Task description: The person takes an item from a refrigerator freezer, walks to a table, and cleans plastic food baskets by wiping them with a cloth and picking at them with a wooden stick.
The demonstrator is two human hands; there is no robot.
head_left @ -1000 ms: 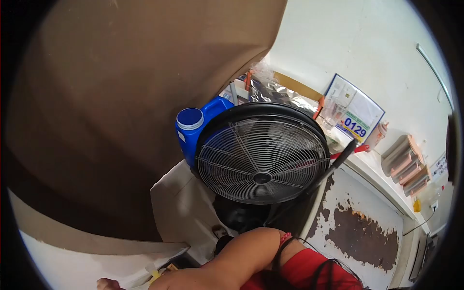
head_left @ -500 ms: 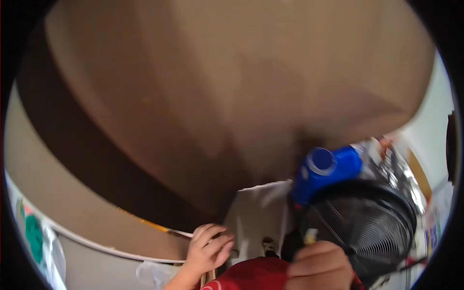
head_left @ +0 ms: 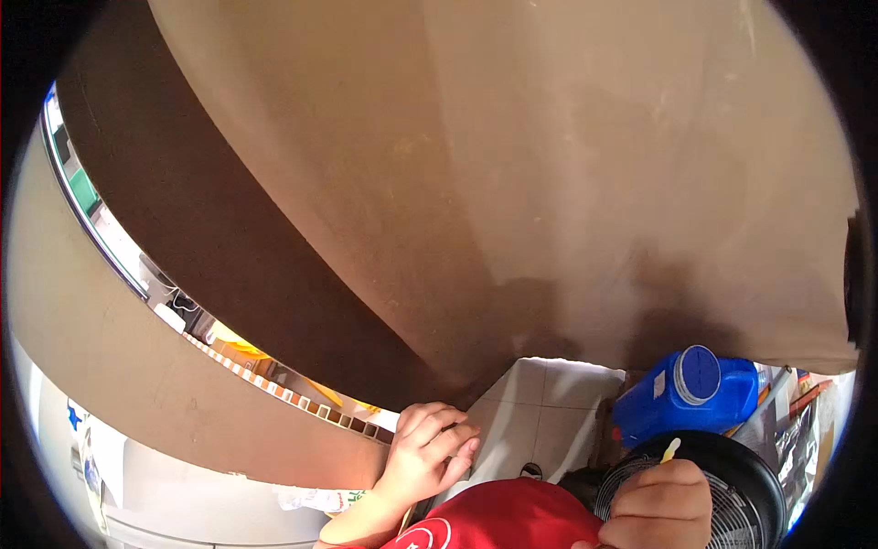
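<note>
My left hand point(head_left: 428, 450) is at the near end of a beige panel point(head_left: 229, 412) with a row of square hollows along its edge. Its fingers are bent over that end. A tall brown board point(head_left: 549, 165) with a dark band point(head_left: 247, 247) rises in front of me. My right hand point(head_left: 660, 505) is closed in a fist over a black fan point(head_left: 759, 476). A small thing with a pale yellow tip point(head_left: 672, 449) sticks up from it; the fist hides the rest.
A blue plastic jerrycan point(head_left: 654, 403) with a round cap stands beyond the fan. Light floor tiles point(head_left: 540, 412) show between board and my red shirt point(head_left: 503, 517). A plastic bag point(head_left: 320, 498) lies below the panel. Shiny wrapping point(head_left: 800, 448) is at the right.
The view has shifted and become sharper. A gap with bright things behind it now shows between panel and dark band. Both hands appear farther right, left still at the panel end, right still a fist.
</note>
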